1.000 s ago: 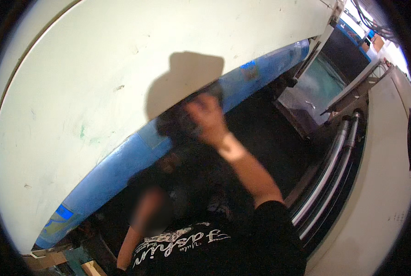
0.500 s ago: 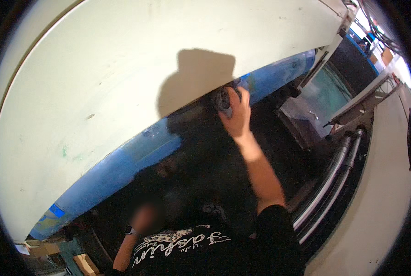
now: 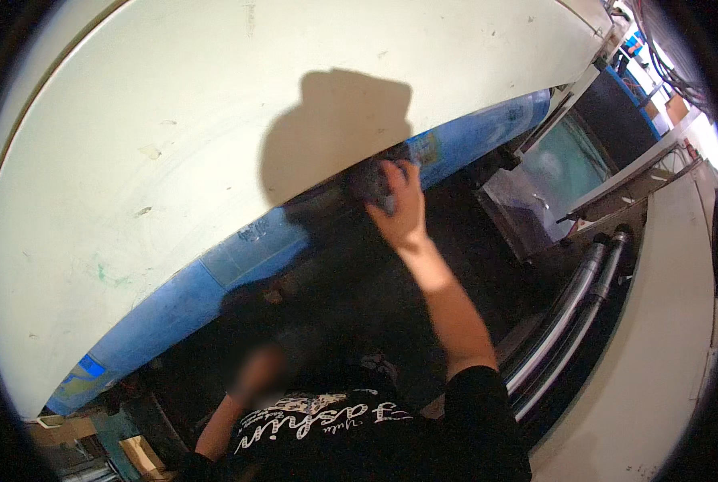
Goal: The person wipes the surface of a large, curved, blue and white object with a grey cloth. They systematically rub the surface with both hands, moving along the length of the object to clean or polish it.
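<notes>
At the middle of the long blue strip (image 3: 166, 299), just under the cream panel's lower edge: one dark wad (image 3: 367, 186), cloth or pad, too dark to say which. Right hand (image 3: 401, 207) has it, fingers curled over the top, thumb below; shadow hides whether the wad actually touches the strip. Left hand (image 3: 261, 371) is low, near the shirt front, smeared by blur; can't tell if it's wide, narrow or holding something. Strip carries two bright blue tape bits, one near its lower left end, one just right of the right hand, plus a yellowish patch beside the latter and a grey smudge left of the wad. Cream panel (image 3: 174, 153) above: scuffs, one green smear, one big shadow. Writing: black shirt (image 3: 475, 418) has white script lettering (image 3: 315, 430) across the front, one large line with smaller lines by it; faint grey characters at the bottom of the cream casing (image 3: 644, 321) on the right, too small to read. Two shiny metal rods (image 3: 564, 309) run side by side along that casing. Upper right: one greenish see-through sheet (image 3: 574, 153), bundled dark cables (image 3: 666, 68).
</notes>
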The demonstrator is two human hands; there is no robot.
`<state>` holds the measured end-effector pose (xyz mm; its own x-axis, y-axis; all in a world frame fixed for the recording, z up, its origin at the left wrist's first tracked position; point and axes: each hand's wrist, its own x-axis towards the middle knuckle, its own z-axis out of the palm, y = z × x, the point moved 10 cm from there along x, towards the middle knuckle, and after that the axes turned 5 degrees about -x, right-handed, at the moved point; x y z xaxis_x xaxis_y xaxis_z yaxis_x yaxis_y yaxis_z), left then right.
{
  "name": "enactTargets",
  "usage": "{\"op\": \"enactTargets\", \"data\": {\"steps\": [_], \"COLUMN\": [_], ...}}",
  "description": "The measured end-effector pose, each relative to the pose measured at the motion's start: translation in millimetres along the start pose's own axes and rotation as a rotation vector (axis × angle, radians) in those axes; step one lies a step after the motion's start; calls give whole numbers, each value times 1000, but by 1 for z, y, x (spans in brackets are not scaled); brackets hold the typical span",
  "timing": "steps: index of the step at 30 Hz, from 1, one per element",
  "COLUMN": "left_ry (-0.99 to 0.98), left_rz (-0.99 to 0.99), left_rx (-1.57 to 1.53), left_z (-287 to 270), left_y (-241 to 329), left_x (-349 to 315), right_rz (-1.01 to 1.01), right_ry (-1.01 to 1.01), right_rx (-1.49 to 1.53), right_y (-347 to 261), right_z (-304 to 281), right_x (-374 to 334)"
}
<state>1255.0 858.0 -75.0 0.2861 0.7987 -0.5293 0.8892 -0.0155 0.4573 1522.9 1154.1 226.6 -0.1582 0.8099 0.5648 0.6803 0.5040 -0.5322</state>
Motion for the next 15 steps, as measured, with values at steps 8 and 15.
{"op": "enactTargets", "data": {"steps": [8, 15], "left_ry": [444, 362], "left_rz": [-103, -137], "left_rx": [-432, -516], "left_z": [-49, -18], "left_y": [-25, -48], "left_x": [-15, -26], "right_rz": [103, 81], "right_ry": [498, 134], "right_rx": [-46, 286], "right_y": [75, -130], "right_z": [-45, 84], "right_x": [6, -66]}}
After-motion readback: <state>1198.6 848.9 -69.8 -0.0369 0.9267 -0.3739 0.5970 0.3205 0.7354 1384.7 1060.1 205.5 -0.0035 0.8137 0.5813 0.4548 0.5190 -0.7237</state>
